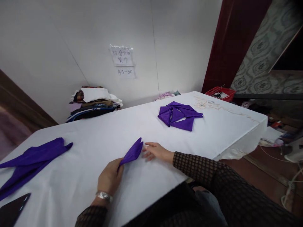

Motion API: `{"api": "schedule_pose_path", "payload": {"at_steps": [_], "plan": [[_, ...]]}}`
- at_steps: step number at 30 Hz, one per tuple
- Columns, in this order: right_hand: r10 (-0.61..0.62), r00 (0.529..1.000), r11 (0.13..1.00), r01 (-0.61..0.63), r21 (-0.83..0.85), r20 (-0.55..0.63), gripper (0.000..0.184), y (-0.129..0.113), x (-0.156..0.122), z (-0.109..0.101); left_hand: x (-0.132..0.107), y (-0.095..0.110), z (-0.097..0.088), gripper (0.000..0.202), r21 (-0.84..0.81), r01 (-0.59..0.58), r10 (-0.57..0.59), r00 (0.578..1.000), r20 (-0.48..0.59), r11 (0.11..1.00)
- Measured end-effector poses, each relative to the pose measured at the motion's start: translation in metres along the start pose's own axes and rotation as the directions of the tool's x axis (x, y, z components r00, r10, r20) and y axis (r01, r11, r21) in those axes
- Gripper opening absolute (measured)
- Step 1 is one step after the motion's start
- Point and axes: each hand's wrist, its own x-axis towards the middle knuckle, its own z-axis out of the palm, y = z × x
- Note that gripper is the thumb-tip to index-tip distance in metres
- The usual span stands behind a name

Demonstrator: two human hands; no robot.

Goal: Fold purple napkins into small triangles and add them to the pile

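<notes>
A folded purple napkin (132, 152) with a pointed tip is held at its lower end by my left hand (110, 176), whose fingers are wrapped round it. Just right of the napkin's tip, my right hand (156, 152) has its fingers stretched out and holds nothing. Farther back on the white-covered table (101, 138) lies a group of folded purple napkins (182, 124). More purple cloth (40, 154) lies loosely at the left side of the table.
A pile of clothes (94, 102) sits beyond the table's back edge, against the wall. A red basket (221, 94) stands past the far right corner. A dark flat device (14, 209) lies at the near left. Paper signs (123, 61) hang on the wall.
</notes>
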Motion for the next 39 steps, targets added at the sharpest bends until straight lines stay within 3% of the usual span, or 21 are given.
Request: {"api": "schedule_pose_path", "payload": {"at_steps": [2,4,9,14,20,24,28,33,36,39], "plan": [[0.142,0.974,0.964,-0.176,0.201,0.175,0.044,0.0,-0.007,0.007,-0.005,0.014,0.001,0.028,0.016,-0.041,0.041,0.999,0.027,0.999],[0.188,0.948,0.912,-0.266,0.313,0.257,0.043,0.0,-0.008,0.011,-0.01,0.03,0.002,0.028,0.032,-0.063,0.061,0.996,0.062,0.997],[0.156,0.984,0.854,-0.179,0.488,0.087,0.021,0.008,0.003,0.019,-0.019,0.054,0.0,0.029,0.083,-0.112,0.101,0.987,0.124,0.99],[0.132,0.991,0.855,-0.133,0.502,0.037,0.013,0.01,0.007,0.019,-0.024,0.062,0.001,0.031,0.076,-0.157,0.142,0.973,0.181,0.985],[0.114,0.991,0.851,-0.132,0.509,0.068,0.021,0.009,-0.001,0.011,-0.023,0.07,0.002,0.035,-0.004,-0.196,0.192,0.956,0.223,0.981],[0.074,0.997,0.866,-0.073,0.494,0.017,0.025,0.004,-0.012,-0.002,-0.021,0.069,0.001,0.042,-0.079,-0.244,0.255,0.948,0.19,0.967],[0.058,0.995,0.891,-0.014,0.453,-0.084,0.029,-0.009,-0.034,-0.038,-0.02,0.057,0.01,0.037,-0.106,-0.217,0.227,0.969,0.097,0.97],[0.049,0.944,0.936,0.071,0.345,-0.326,0.032,-0.025,-0.084,-0.123,-0.019,0.039,0.024,0.025,-0.136,-0.238,0.246,0.968,0.041,0.962],[0.095,0.874,0.964,0.039,0.264,-0.476,0.029,-0.029,-0.112,-0.183,-0.019,0.034,0.029,0.023,-0.129,-0.292,0.297,0.955,0.019,0.948],[0.096,0.749,0.995,-0.093,0.039,-0.656,0.023,-0.031,-0.126,-0.237,-0.019,0.031,0.032,0.024,-0.11,-0.333,0.333,0.943,-0.018,0.936]]}}
